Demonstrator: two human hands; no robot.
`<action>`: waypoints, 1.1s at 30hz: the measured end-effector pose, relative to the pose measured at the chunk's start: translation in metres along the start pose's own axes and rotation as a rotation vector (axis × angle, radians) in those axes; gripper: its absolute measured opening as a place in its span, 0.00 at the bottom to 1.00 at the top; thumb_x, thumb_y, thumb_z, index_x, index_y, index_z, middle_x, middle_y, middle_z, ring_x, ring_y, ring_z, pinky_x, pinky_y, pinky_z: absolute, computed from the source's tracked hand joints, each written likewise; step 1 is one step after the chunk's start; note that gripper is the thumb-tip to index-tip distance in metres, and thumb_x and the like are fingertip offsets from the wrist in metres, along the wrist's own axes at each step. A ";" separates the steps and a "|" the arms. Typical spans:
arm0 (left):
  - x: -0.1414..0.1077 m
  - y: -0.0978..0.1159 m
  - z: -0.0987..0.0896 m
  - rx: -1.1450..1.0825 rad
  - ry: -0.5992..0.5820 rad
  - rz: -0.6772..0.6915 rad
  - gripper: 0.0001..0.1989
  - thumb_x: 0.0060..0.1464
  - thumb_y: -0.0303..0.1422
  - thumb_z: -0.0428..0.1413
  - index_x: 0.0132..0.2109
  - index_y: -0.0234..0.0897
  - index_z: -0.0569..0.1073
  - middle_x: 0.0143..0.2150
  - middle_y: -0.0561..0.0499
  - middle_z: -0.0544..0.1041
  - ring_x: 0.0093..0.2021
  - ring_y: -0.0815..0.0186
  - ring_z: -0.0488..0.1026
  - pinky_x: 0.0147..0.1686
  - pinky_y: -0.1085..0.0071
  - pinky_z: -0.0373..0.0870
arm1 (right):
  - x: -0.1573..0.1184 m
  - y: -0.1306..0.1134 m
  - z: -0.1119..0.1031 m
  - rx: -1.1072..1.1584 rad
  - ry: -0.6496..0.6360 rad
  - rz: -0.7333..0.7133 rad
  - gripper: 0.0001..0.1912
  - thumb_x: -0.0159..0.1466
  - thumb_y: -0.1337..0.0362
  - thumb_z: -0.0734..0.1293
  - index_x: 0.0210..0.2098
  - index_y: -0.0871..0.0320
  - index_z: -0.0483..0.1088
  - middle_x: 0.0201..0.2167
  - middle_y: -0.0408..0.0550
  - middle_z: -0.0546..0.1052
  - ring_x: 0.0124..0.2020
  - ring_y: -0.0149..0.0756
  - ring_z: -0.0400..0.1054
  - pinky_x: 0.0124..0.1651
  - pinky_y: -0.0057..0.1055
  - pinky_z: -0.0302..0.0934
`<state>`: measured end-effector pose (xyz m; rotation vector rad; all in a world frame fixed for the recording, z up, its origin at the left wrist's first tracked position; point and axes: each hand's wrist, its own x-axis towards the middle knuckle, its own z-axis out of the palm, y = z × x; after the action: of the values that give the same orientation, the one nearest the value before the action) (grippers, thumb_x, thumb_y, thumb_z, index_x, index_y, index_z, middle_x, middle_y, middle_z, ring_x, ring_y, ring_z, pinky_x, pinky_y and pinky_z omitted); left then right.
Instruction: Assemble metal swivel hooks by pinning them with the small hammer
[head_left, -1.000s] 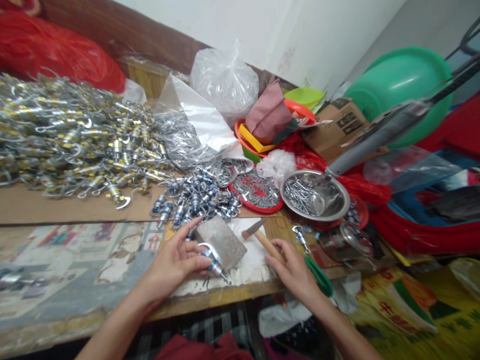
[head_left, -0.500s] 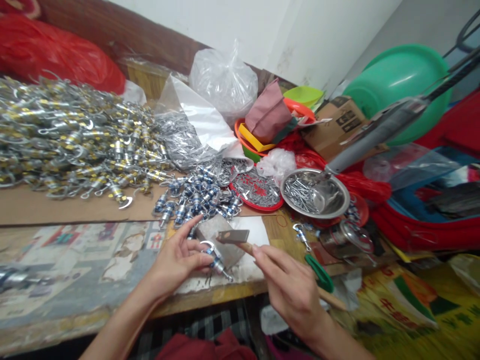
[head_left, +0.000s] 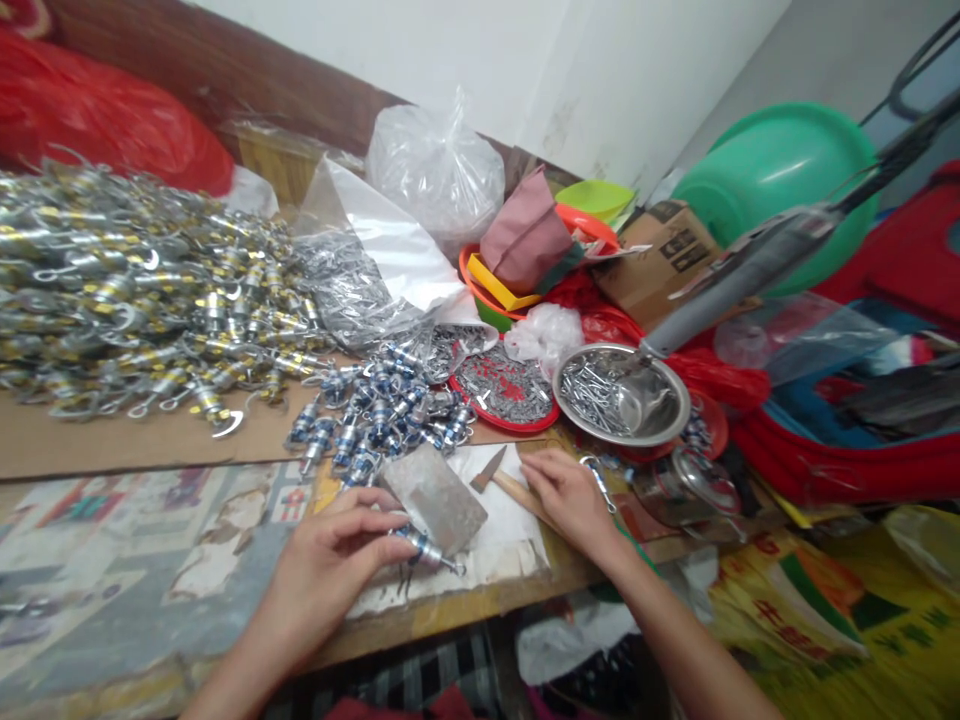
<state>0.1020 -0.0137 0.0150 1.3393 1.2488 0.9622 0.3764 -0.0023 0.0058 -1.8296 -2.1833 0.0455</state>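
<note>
My left hand (head_left: pixel 349 540) pinches a blue-and-silver metal hook fitting (head_left: pixel 426 548) between thumb and fingers, its ring end pointing right. The fitting lies low at the front edge of a flat grey metal block (head_left: pixel 436 500). To the right, a hammer (head_left: pixel 516 490) with a wooden handle rests on white paper (head_left: pixel 517 550), its dark head beside the block. My right hand (head_left: pixel 571 495) is over the handle, its fingers loosely stretched out and not wrapped around it. Another blue hook fitting (head_left: pixel 598 482) lies just beyond the right hand.
Blue fittings (head_left: pixel 375 410) are heaped behind the block, with a large pile of yellow-and-silver ones (head_left: pixel 135 290) at left. A red tray (head_left: pixel 551 424) of small parts and a steel bowl (head_left: pixel 679 410) of pins stand behind my right hand. A grey tool (head_left: pixel 742 270) slants over the bowl.
The hammer has come down from above the block onto the paper, and my right hand has loosened and moved forward. My left hand and its fitting have shifted slightly left and lower.
</note>
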 end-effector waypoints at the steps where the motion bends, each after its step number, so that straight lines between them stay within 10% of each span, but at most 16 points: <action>1: 0.000 -0.001 0.000 0.038 0.001 0.060 0.02 0.36 0.31 0.62 0.24 0.43 0.79 0.34 0.48 0.76 0.37 0.59 0.72 0.39 0.67 0.67 | 0.016 0.001 0.000 -0.072 0.028 -0.012 0.15 0.63 0.70 0.56 0.43 0.60 0.72 0.41 0.51 0.75 0.42 0.35 0.69 0.45 0.31 0.63; 9: -0.002 0.003 0.002 0.191 -0.058 0.179 0.05 0.42 0.32 0.59 0.28 0.46 0.80 0.27 0.50 0.74 0.30 0.62 0.70 0.31 0.71 0.65 | 0.118 0.017 0.007 -0.238 -0.244 -0.102 0.14 0.54 0.78 0.60 0.33 0.61 0.75 0.34 0.55 0.76 0.39 0.40 0.69 0.43 0.30 0.59; 16: -0.004 0.005 0.001 0.167 -0.094 0.148 0.07 0.45 0.32 0.56 0.29 0.44 0.80 0.28 0.49 0.74 0.31 0.62 0.71 0.32 0.71 0.65 | 0.111 0.029 -0.002 -0.191 -0.311 -0.158 0.21 0.52 0.78 0.61 0.42 0.55 0.72 0.38 0.48 0.74 0.41 0.35 0.67 0.42 0.24 0.57; 23: -0.003 0.004 0.004 0.146 -0.095 0.148 0.07 0.45 0.32 0.56 0.31 0.44 0.80 0.29 0.49 0.76 0.32 0.62 0.72 0.33 0.71 0.66 | 0.100 0.037 0.000 -0.037 -0.068 -0.009 0.12 0.57 0.73 0.60 0.36 0.60 0.75 0.34 0.52 0.74 0.38 0.37 0.68 0.42 0.29 0.60; 30: -0.005 0.002 0.006 0.149 0.048 0.154 0.13 0.40 0.32 0.61 0.38 0.41 0.78 0.25 0.53 0.75 0.26 0.65 0.70 0.28 0.72 0.65 | 0.047 -0.055 -0.004 0.328 0.129 0.009 0.10 0.60 0.66 0.61 0.36 0.60 0.74 0.31 0.46 0.78 0.31 0.31 0.72 0.34 0.26 0.66; 33: -0.006 0.001 0.007 0.149 0.080 0.173 0.17 0.39 0.32 0.62 0.41 0.40 0.77 0.24 0.54 0.75 0.24 0.67 0.68 0.27 0.73 0.65 | 0.020 -0.096 0.000 0.815 0.147 -0.143 0.05 0.55 0.71 0.66 0.28 0.60 0.75 0.26 0.46 0.78 0.28 0.31 0.72 0.32 0.25 0.66</action>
<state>0.1079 -0.0206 0.0159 1.5588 1.3021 1.0682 0.2811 -0.0011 0.0304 -1.1694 -1.7878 0.6439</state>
